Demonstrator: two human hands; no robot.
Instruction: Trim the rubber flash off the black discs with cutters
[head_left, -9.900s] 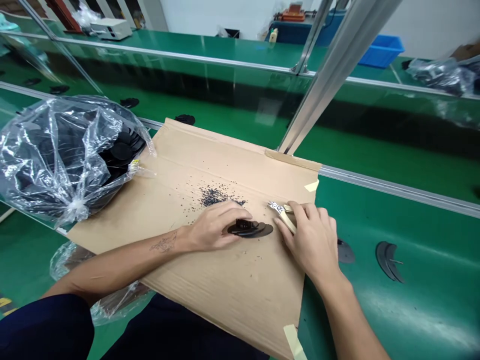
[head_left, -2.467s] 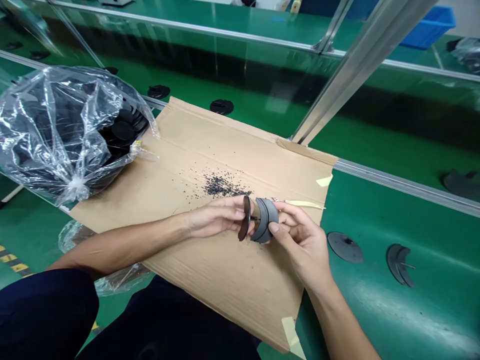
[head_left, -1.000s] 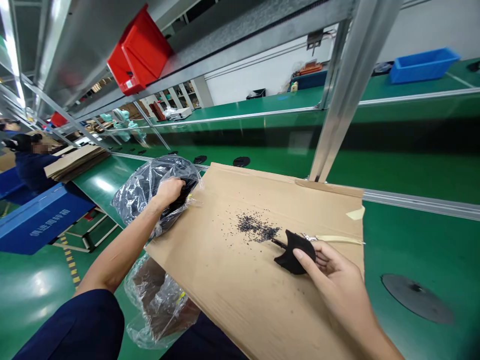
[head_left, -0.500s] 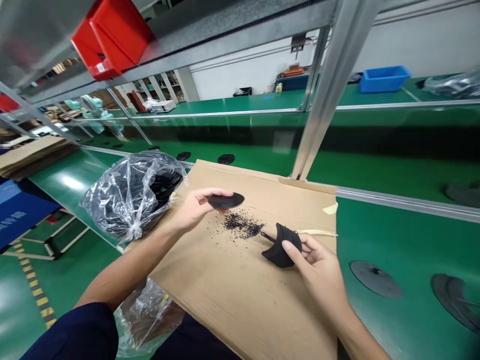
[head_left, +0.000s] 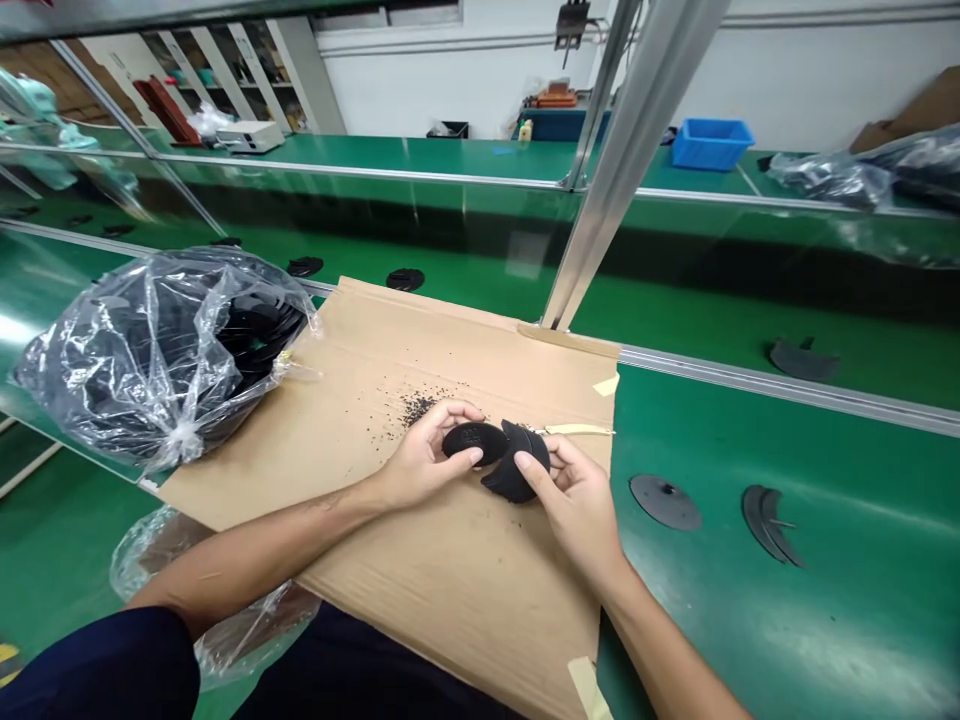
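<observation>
Between thumb and fingers, my left hand (head_left: 424, 455) grips a black oval disc (head_left: 474, 443), its flat face turned toward me. My right hand (head_left: 577, 490) is closed on a black curved crescent-shaped piece (head_left: 517, 465), the thumb lying across its face. The disc's right edge meets or overlaps the left side of the curved piece; whether they are joined I cannot tell. Both hands are above a brown cardboard sheet (head_left: 450, 580). Small black bits (head_left: 418, 405) are scattered on the sheet, partly hidden behind my left hand.
A clear plastic bag (head_left: 150, 350) full of black parts sits left of the cardboard. On the green bench to the right lie a dark round disc (head_left: 664, 502) and a curved piece (head_left: 771, 525). A metal post (head_left: 622, 160) rises behind the cardboard; a blue bin (head_left: 712, 145) stands farther back.
My left hand has brought the disc right and down against the curved piece, turning its face toward me. My right hand keeps its hold. The view has tilted down and shifted.
</observation>
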